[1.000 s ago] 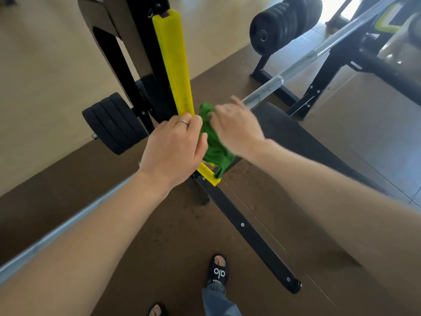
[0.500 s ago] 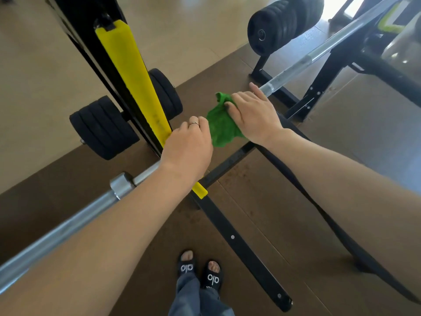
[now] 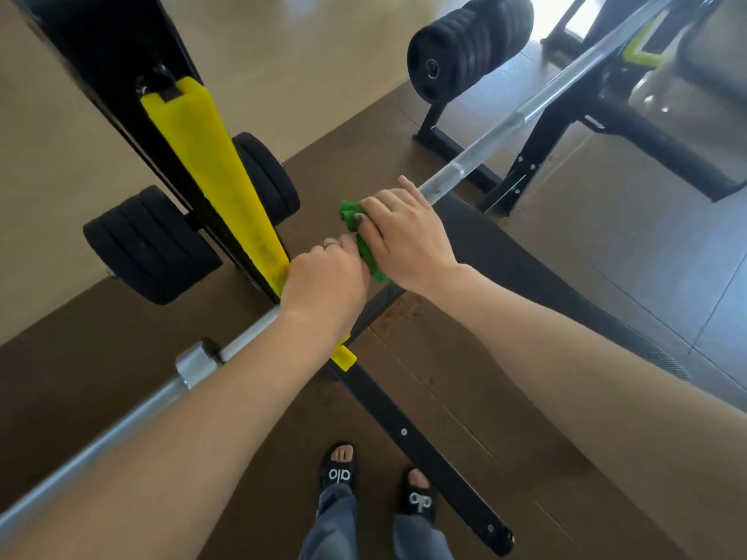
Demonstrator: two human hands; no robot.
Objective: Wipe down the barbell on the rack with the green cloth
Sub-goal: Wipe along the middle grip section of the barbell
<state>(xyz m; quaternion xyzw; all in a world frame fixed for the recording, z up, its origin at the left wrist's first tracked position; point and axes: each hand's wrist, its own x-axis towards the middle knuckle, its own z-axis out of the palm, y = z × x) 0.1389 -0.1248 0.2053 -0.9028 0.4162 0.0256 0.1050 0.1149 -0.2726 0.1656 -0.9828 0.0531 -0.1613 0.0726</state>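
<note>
Your right hand (image 3: 406, 238) has bunched the green cloth (image 3: 366, 244) tighter, fingers clamping it around the barbell (image 3: 485, 145), which runs up-right beyond them while your left hand (image 3: 323, 284) grips beside it.

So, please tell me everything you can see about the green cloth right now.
The green cloth is bright green, soft fabric as it looks, crumpled into a bunch rather than spread flat. The right hand presses it onto the barbell, covering most of it; one end shows beyond the fingers, another strip under the palm. The left hand grips the bar right beside it, about touching it. It sits just past the yellow rack guard.
</note>
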